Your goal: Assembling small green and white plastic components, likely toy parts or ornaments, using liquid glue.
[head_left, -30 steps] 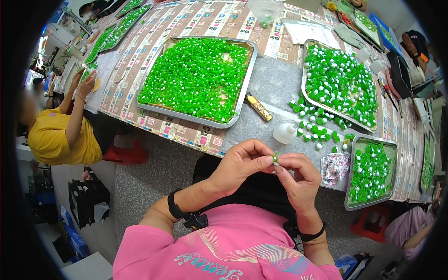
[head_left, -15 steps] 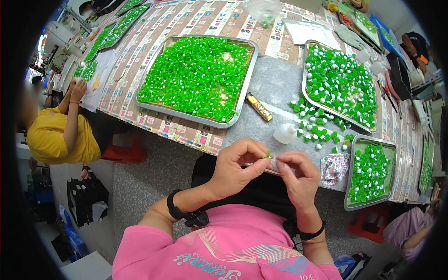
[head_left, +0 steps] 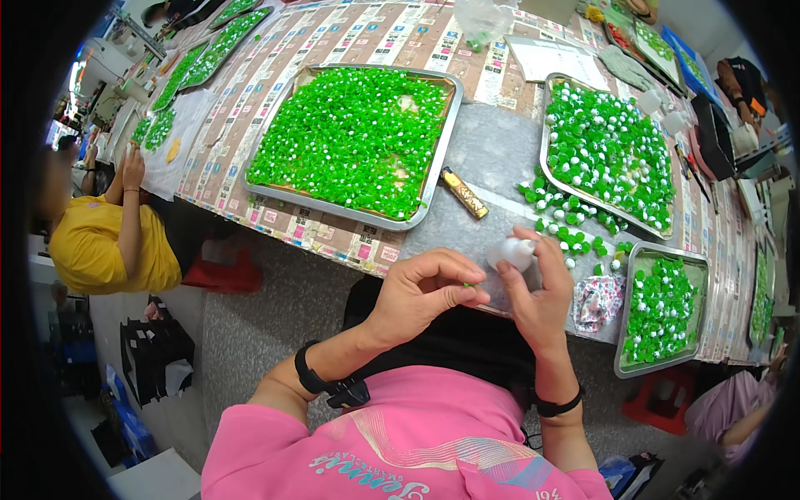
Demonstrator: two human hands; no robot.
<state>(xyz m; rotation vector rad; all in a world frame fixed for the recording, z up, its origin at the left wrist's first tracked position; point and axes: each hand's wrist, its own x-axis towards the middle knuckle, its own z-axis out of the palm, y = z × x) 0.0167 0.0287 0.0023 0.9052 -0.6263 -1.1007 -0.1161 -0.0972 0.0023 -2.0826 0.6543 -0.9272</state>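
Observation:
My left hand [head_left: 421, 293] pinches a small green plastic piece [head_left: 468, 286] between thumb and fingertips, just off the table's near edge. My right hand [head_left: 540, 292] is closed around a small white squeeze bottle [head_left: 511, 252], which is tilted. Beyond my left hand lies a large metal tray [head_left: 456, 108] full of small green pieces with white dots. Farther right, a second tray [head_left: 546, 158] holds green pieces with white balls, and several of these loose pieces [head_left: 575, 239] are spilled along its near side.
A yellow-and-black lighter-shaped object [head_left: 463, 193] lies on the grey mat [head_left: 487, 146]. Right of my hand are a crumpled floral cloth [head_left: 597, 302] and a smaller metal tray [head_left: 623, 354] of green pieces. At the left sits a person in a yellow shirt [head_left: 117, 246].
My right hand has left the fingertips of my left and taken hold of the white bottle, lifting and tilting it. My left hand keeps its pinch on the green piece.

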